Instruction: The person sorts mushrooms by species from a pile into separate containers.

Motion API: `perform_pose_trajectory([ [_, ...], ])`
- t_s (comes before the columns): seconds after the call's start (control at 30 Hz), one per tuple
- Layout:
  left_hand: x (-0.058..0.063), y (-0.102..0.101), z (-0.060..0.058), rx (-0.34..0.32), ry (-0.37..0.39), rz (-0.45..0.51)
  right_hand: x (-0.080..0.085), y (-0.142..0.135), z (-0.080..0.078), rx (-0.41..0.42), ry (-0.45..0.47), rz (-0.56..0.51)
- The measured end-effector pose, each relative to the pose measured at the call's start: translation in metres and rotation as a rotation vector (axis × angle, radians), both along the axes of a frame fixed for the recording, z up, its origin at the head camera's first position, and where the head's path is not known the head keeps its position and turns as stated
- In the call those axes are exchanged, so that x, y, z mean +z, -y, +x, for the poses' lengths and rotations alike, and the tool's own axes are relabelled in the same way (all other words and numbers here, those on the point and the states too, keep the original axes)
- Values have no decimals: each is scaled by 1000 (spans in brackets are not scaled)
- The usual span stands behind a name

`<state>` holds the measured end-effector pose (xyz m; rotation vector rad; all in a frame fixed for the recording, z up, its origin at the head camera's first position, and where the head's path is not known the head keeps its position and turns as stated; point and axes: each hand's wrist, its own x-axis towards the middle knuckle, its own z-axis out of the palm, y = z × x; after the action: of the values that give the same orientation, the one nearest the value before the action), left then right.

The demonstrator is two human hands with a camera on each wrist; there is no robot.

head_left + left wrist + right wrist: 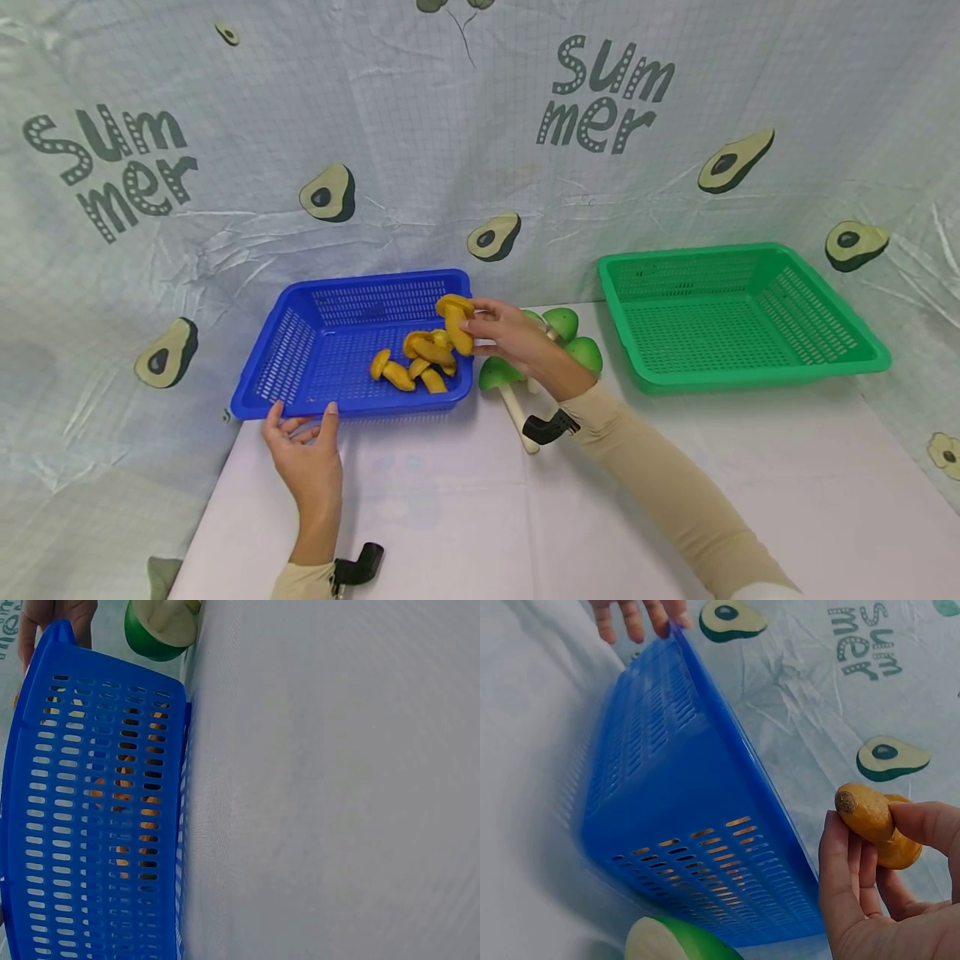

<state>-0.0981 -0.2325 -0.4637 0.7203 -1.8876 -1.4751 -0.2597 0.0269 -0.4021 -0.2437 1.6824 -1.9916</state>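
My right hand point(513, 337) pinches a yellow-brown mushroom point(455, 321) between thumb and fingers, over the right end of a blue basket point(352, 410). In the right wrist view the mushroom point(870, 814) shows its stem end, beside the basket's rim. Several similar mushrooms point(397, 375) lie inside the basket at its right side. My left hand point(307, 458) holds the near rim toward the left corner, with thumb and index fingertips over the edge. In the left wrist view the slotted basket wall point(97, 787) hides most of the contents.
Several green-capped mushrooms point(585, 354) with pale stems lie between the baskets, partly behind my right hand. A green basket point(757, 379) stands at the right. Patterned cloth point(420, 167) rises behind the pale table point(450, 517).
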Motion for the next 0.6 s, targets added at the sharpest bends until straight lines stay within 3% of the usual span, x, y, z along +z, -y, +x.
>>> perform_pose_trajectory([
  [0.3,1,0,-1,10,-9,-8,3,9,-3,-18,23,-89],
  [0.47,2,0,0,7,-12,-4,3,9,-3,14,-24,-142],
  [0.6,3,-1,1,8,1,-9,2,6,-1,42,-66,-116],
])
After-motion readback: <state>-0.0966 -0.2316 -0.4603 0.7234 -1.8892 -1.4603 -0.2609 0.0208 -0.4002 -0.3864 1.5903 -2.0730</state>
